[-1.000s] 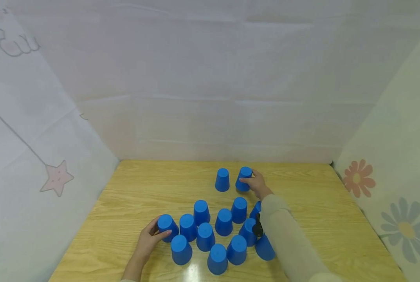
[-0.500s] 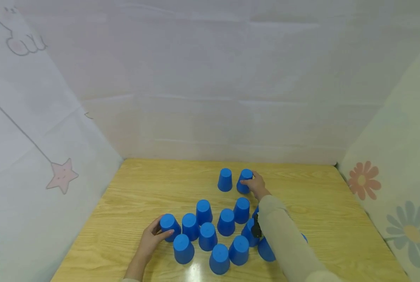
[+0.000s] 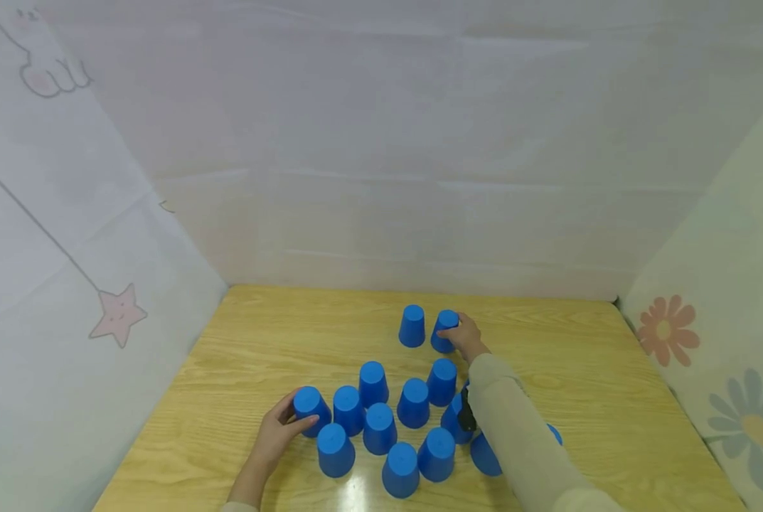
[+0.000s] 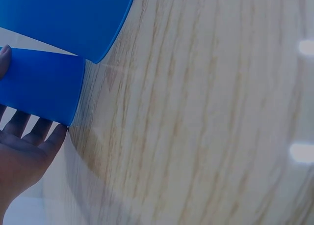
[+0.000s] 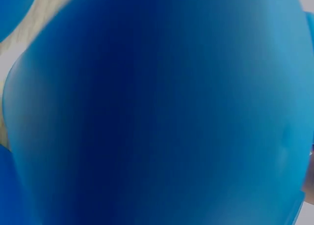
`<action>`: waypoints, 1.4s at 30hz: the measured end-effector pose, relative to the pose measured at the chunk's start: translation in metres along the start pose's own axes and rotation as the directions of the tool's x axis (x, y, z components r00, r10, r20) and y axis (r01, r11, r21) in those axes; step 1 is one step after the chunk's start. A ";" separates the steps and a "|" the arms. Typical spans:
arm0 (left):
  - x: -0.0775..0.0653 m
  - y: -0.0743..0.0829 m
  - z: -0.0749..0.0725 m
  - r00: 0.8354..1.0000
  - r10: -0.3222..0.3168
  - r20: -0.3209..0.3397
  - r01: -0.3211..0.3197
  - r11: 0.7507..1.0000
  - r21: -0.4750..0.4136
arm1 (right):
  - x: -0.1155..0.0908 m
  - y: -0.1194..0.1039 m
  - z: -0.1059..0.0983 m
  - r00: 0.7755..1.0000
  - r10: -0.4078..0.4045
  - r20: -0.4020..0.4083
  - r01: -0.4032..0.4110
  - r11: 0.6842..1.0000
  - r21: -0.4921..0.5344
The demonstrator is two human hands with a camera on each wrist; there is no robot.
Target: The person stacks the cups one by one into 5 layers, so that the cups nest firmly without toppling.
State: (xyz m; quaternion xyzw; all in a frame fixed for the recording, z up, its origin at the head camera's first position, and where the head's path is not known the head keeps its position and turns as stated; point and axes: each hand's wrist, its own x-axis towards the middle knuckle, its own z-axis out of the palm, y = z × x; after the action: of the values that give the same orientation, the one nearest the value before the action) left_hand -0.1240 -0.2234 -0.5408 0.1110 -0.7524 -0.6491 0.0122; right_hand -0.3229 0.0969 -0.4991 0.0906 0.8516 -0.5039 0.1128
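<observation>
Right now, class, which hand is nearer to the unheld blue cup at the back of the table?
Right. The right hand holds the neighbouring cup, just right of the back cup. The left hand is farther off, leftward and nearer the camera, holding another cup.

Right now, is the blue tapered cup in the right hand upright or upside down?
Upside down: in the head view, the blue tapered cup in the right hand shows its closed end on top, widening downward.

Clustered cups (image 3: 380,429) on table (image 3: 272,341), two cups (image 3: 412,327) side by side behind, backdrop (image 3: 381,142) beyond
</observation>
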 end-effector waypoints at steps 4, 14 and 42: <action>0.000 0.001 0.000 1.000 0.001 0.004 -0.001 1.000 -0.001 | 0.001 0.002 0.000 1.000 -0.004 0.006 0.004 1.000 -0.002; -0.003 0.002 0.000 1.000 -0.001 -0.004 0.001 1.000 -0.019 | 0.000 0.003 0.002 1.000 0.019 0.008 -0.020 0.999 0.046; -0.002 -0.002 -0.001 1.000 0.011 0.001 -0.011 1.000 -0.015 | 0.003 0.000 0.004 0.997 -0.024 0.067 0.020 0.998 0.063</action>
State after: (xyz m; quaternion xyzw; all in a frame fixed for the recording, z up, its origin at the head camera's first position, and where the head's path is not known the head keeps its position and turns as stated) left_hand -0.1219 -0.2242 -0.5426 0.1064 -0.7481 -0.6548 0.0164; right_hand -0.3255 0.0929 -0.5017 0.0675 0.8321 -0.5342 0.1331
